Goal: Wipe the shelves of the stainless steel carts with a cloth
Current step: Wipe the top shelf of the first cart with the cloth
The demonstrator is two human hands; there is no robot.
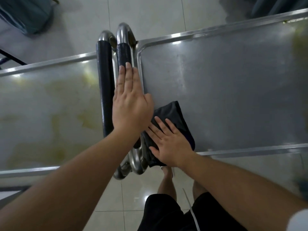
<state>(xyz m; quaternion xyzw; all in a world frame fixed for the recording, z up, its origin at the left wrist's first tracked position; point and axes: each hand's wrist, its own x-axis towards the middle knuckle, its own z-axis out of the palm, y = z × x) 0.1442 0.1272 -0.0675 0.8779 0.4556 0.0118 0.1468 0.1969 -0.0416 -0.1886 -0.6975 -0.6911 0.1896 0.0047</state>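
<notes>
Two stainless steel carts stand handle to handle below me. The right cart's top shelf [225,84] is grey and dull; the left cart's top shelf [41,114] carries yellowish stains. A dark folded cloth [175,114] lies at the near left corner of the right shelf. My right hand [168,144] presses flat on the cloth, fingers spread. My left hand [131,104] lies flat with fingers together on the right cart's black-wrapped handle [124,54], holding nothing.
The left cart's black-wrapped handle [105,84] runs parallel just left of my left hand. Pale floor tiles [150,12] lie beyond the carts. A blue-grey object [28,15] sits at the far left. My legs in black shorts [166,212] stand close to the carts.
</notes>
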